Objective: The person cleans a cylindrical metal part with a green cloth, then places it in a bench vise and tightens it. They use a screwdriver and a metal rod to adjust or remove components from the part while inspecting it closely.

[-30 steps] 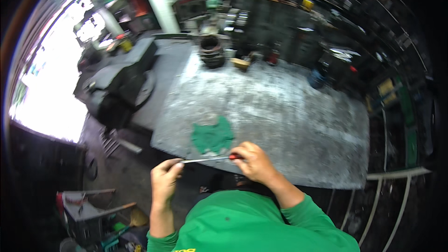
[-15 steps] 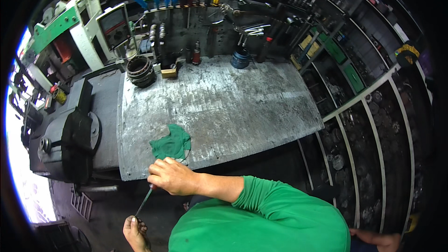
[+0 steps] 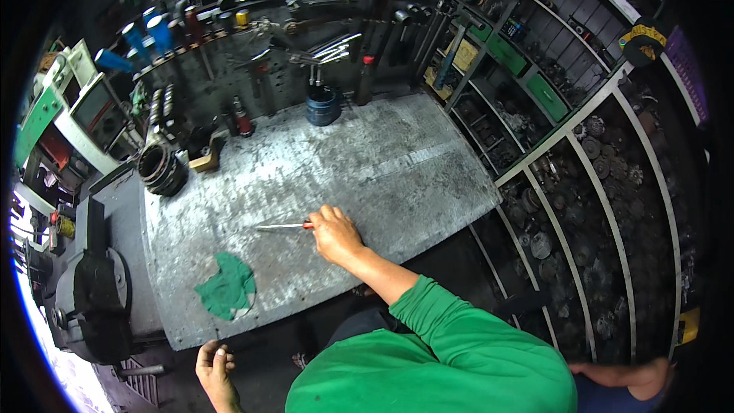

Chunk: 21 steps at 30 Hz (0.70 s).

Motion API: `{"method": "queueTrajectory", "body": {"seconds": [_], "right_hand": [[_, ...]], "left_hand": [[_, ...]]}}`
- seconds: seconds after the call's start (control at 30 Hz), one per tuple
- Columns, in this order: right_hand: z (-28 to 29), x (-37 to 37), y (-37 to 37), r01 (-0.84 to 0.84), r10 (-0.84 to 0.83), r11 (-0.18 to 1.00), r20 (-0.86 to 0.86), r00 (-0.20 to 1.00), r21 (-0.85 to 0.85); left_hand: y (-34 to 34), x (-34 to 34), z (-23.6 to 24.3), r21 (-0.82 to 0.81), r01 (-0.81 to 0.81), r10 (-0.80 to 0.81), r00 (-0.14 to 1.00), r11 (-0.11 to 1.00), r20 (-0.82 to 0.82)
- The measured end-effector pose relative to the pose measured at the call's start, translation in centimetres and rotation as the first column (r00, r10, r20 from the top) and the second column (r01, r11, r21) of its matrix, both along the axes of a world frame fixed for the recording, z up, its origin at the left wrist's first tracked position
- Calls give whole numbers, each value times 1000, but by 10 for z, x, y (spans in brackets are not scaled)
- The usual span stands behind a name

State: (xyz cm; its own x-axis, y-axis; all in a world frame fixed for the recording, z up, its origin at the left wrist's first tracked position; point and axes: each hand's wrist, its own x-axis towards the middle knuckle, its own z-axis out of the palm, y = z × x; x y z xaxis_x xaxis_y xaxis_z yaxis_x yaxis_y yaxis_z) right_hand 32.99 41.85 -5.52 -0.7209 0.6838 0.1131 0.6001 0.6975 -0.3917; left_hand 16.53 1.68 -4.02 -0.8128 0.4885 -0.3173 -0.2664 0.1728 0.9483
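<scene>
My right hand (image 3: 336, 235) is closed round the red handle of a screwdriver (image 3: 283, 226) over the middle of the metal bench top (image 3: 367, 191). Its slim metal shaft points left, lying along or just above the surface; I cannot tell whether it touches. Below the bench's front edge, my left hand (image 3: 215, 371) is held with its fingers curled and the thumb against them, and nothing shows in it. Nearest to that hand on the bench is a crumpled green rag (image 3: 227, 287).
A black bench vise (image 3: 92, 283) sits at the left. Along the back are a dark ring-shaped part (image 3: 160, 168), a small box (image 3: 204, 159) and a blue container (image 3: 323, 107) of tools. Shelves (image 3: 581, 138) of parts stand right. Another person's arm (image 3: 627, 378) shows lower right.
My right hand has carried the screwdriver from below the front edge to over the bench. My left hand no longer touches the shaft. The view has shifted toward the right.
</scene>
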Motion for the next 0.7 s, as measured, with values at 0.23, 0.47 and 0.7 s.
{"method": "queueTrajectory", "body": {"seconds": [0.23,0.47,0.7], "right_hand": [[-19,33,160,-184,176,970,-61,982,-161],[-1,96,393,139,-140,989,-3,990,-54],[7,67,511,132,-114,982,-136,984,137]], "left_hand": [[127,91,-33,-49,-142,146,985,989,89],[200,191,-4,-297,229,-187,969,927,161],[244,211,13,-314,-21,56,993,949,102]]}}
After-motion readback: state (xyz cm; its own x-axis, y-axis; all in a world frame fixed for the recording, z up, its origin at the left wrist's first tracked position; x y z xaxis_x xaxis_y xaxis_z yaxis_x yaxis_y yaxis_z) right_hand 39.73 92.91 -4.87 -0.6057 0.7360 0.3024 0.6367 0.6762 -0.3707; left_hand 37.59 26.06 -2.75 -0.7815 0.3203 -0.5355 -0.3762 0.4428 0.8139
